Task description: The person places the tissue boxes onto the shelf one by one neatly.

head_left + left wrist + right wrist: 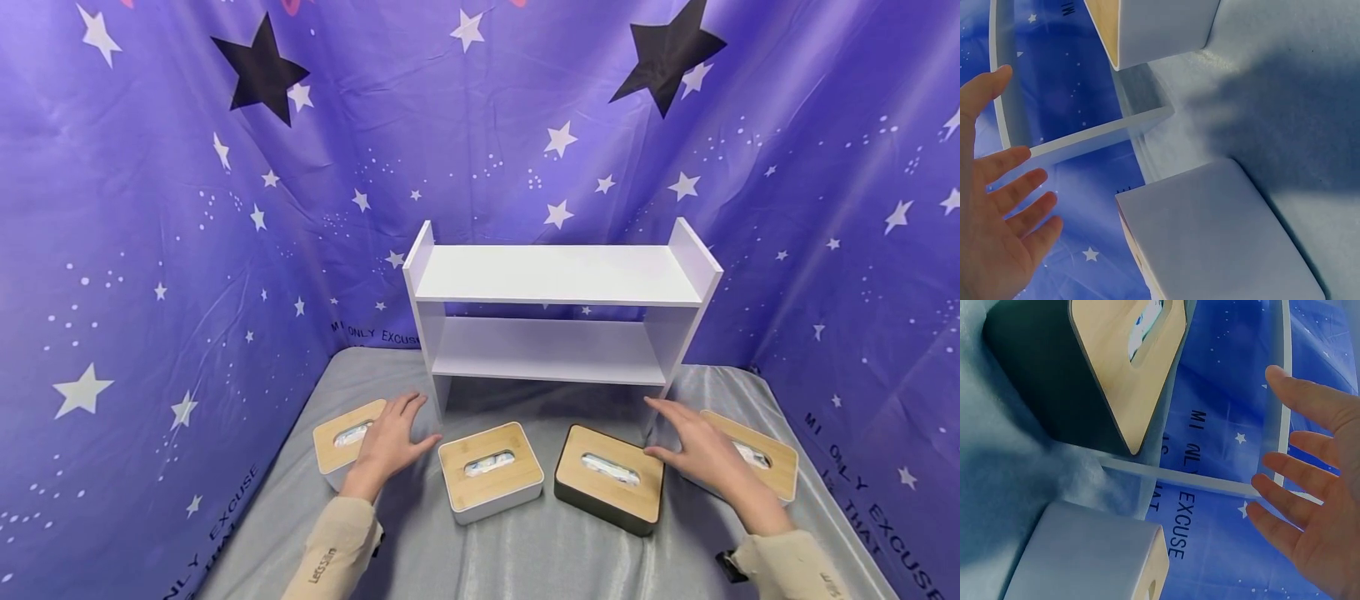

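Four tissue boxes with bamboo lids lie in a row on the grey cloth. They are a white one at far left (343, 439), a white one (490, 473), a black one (609, 479) and a white one at far right (761, 457). My left hand (397, 433) is spread open over the right edge of the far-left box and holds nothing. My right hand (686, 443) is also open, between the black box and the far-right box. In the left wrist view the left hand (997, 162) is apart from a white box (1216, 240). The right wrist view shows my right hand (1310, 494) beside the black box (1041, 381).
A white two-tier shelf (555, 275) stands behind the boxes, both of its tiers bare. A purple star-printed curtain (187, 250) closes in the back and both sides. Grey cloth (525, 550) covers the table in front of the boxes.
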{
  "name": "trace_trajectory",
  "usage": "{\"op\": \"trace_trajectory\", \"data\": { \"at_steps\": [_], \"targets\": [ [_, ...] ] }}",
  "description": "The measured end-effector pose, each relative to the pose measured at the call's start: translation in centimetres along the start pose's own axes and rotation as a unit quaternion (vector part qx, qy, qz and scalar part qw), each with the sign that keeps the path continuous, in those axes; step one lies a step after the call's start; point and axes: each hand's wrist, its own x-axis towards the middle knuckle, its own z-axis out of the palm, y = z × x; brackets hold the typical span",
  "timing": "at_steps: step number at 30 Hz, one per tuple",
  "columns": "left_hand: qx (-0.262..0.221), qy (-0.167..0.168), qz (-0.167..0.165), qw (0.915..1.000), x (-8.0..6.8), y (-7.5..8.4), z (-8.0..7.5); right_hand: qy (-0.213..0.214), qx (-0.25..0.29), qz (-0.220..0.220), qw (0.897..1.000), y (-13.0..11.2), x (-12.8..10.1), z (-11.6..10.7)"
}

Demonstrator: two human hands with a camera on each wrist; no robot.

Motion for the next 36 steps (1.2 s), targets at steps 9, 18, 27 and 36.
{"op": "trace_trajectory", "data": {
  "at_steps": [9,18,27,36],
  "targets": [
    [-0.008,0.002,0.007,0.9999,-0.3,0.2,0.6,-0.008,0.017,0.000,1.000,-0.4,0.1,1.0],
    [-0.008,0.002,0.007,0.9999,-0.9,0.4,1.0,-0.012,0.021,-0.012,1.000,-1.0,0.2,2.0],
    [-0.021,-0.010,0.004,0.9997,-1.5,0.6,1.6,-0.018,0.031,-0.009,0.999,-1.8,0.3,2.5],
    [-0.035,-0.004,0.007,0.9994,-2.1,0.9,2.1,-0.016,0.040,-0.008,0.999,-2.7,0.3,3.0]
  ]
}}
